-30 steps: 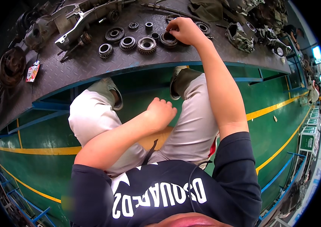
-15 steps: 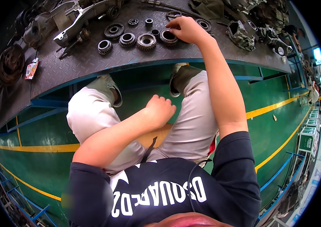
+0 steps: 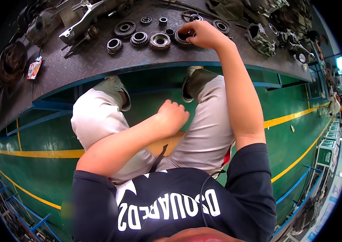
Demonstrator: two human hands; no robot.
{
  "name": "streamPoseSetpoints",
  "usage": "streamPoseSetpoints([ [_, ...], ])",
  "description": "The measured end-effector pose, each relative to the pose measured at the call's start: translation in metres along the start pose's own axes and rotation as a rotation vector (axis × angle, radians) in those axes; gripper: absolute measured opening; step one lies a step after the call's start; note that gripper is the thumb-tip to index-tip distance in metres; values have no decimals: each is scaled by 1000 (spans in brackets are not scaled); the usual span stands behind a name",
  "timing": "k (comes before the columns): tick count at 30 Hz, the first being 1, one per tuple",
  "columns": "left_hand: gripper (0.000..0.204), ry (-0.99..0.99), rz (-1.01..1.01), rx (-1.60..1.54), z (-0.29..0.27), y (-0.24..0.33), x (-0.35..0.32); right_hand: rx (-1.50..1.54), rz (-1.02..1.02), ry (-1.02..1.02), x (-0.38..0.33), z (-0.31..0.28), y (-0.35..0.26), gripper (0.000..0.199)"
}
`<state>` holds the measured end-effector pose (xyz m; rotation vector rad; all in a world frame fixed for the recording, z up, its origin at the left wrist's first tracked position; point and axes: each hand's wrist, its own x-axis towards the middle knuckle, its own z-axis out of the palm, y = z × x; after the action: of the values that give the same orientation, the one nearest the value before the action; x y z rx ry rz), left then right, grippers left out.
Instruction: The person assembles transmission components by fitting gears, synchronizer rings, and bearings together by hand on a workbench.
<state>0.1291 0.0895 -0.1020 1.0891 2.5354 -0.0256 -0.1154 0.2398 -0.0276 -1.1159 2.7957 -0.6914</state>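
My right hand [image 3: 204, 34] reaches over the workbench with thumb and fingers closed on the rim of a dark toothed gear [image 3: 182, 38]; the hand hides its right part. My left hand [image 3: 173, 116] rests between my knees, away from the bench, its fingers curled with nothing visible in them. Left of the held gear is a row of gears: a wide-bored one [image 3: 160, 42], a smaller one [image 3: 140, 39] and another [image 3: 114, 46]. Behind them lie a flat gear [image 3: 125, 28], a small bearing [image 3: 146, 20] and two bushings [image 3: 163, 21]. A further gear [image 3: 221, 26] lies beyond my right hand.
A metal casing [image 3: 83, 22] and a geared shaft [image 3: 83, 39] occupy the back left. Cast housings [image 3: 260, 39] stand on the right. A small printed packet [image 3: 34, 67] lies near the left edge. The bench's blue front edge [image 3: 138, 67] runs above my feet.
My right hand has come slightly nearer and lower, its fingers closing over the dark gear's rim. The view has shifted slightly. My left hand stays between my knees.
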Motion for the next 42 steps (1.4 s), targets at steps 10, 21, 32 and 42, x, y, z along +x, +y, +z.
streamPoseSetpoints([
  [10, 39, 16, 9, -4, -1, 3, -2, 69, 89, -111, 5, -5, -16, 35],
  [21, 38, -2, 7, 23, 0, 1, -3, 93, 92, -116, 7, -3, -12, 39],
  [32, 40, 4, -3, 5, -3, 1, -3, 124, 118, -132, 1, -8, -14, 49],
  [42, 38, -11, -10, 2, -5, 1, -4, 157, 104, -115, 0, -7, -11, 41],
])
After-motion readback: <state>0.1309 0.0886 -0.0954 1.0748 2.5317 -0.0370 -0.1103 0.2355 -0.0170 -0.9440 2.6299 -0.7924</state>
